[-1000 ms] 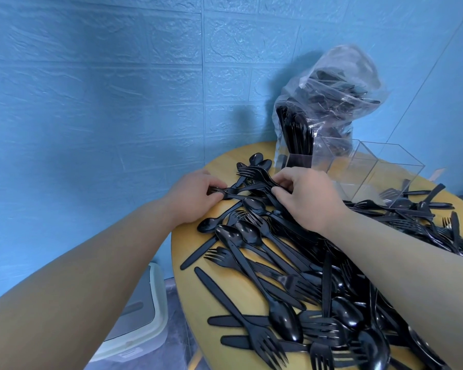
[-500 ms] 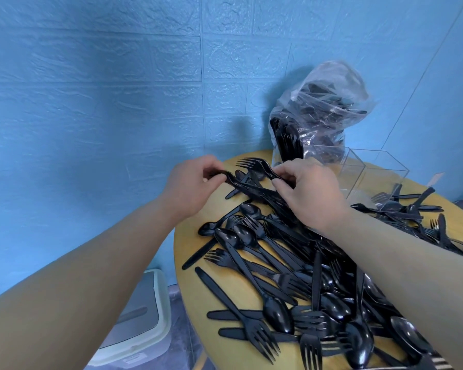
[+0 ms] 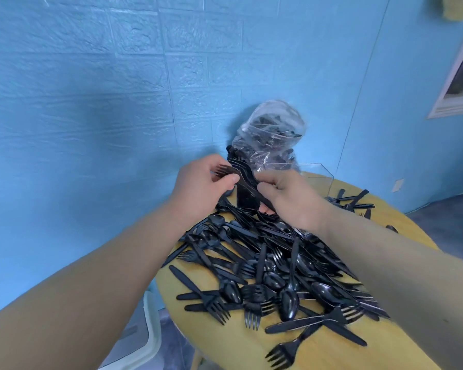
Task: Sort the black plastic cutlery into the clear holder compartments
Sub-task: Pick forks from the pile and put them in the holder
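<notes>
Both hands are now raised off the pile, lifting a stack of forks (image 3: 241,180) that a second ago lay low on the heap; view is tilted up, more wall visible. Left hand (image 3: 206,188) pinches the tine end, thumb and fingers clamped just behind the tines. Right hand (image 3: 286,196) curls around the handle end, fingers closed on it. Stack hangs between the hands, tilted, just in front of the clear holder (image 3: 314,177), whose near-left compartment already holds upright black pieces; remaining compartments look unfilled, though partly hidden by the hands. Loose cutlery pile (image 3: 278,265) covers much of the round table (image 3: 225,340); a plastic bag (image 3: 271,134) of more pieces stands behind the holder. Judgement: step in hand is squaring up the forks and dropping them into the fork compartment. To do it well: keep tines nested, align the handles, turn the stack upright over the compartment, then lower it in. Task appears early.
</notes>
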Available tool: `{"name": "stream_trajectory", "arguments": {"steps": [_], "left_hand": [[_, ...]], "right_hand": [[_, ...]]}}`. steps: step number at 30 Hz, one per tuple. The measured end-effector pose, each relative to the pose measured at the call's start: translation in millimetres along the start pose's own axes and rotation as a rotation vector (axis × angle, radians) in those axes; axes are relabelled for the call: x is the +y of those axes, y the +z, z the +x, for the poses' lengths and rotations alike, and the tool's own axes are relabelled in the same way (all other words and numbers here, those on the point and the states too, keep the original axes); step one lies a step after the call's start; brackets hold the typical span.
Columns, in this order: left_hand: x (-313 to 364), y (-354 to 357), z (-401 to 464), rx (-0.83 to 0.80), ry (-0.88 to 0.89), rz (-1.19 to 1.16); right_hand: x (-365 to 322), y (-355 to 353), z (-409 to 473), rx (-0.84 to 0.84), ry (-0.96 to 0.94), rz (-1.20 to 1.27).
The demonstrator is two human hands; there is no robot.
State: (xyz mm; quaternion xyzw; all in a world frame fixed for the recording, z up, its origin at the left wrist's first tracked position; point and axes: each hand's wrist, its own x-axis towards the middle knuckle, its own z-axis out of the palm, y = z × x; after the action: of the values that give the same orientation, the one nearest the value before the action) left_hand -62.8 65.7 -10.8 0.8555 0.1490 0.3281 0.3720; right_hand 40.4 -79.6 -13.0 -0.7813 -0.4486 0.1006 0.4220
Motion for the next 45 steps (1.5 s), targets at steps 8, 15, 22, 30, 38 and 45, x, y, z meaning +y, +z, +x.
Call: {"name": "stream_trajectory", "arguments": {"steps": [8,15,22,30,38,45], "left_hand": [[33,25,-8,0.093,0.051,0.027],[47,44,-17,-0.016,-0.267,-0.152],[54,58,-24,-0.191,-0.330,-0.434],[54,46,-16,-0.311,0.013,0.161],[64,49,-29,-0.420,0.102,0.466],[56,46,-29,-0.437,0.098,0.511]], "right_hand": [[-1,-23,-29,-0.023,-0.013,0.029],[8,-28,-42,0.070,-0.021,0.096],[11,-23,-48,0.053,-0.152,-0.162],[16,-40,-43,0.352,-0.153,-0.164],[17,-39,-41,0.305,-0.178,-0.136],[30,-44,-40,0.352,-0.084,-0.060]]}}
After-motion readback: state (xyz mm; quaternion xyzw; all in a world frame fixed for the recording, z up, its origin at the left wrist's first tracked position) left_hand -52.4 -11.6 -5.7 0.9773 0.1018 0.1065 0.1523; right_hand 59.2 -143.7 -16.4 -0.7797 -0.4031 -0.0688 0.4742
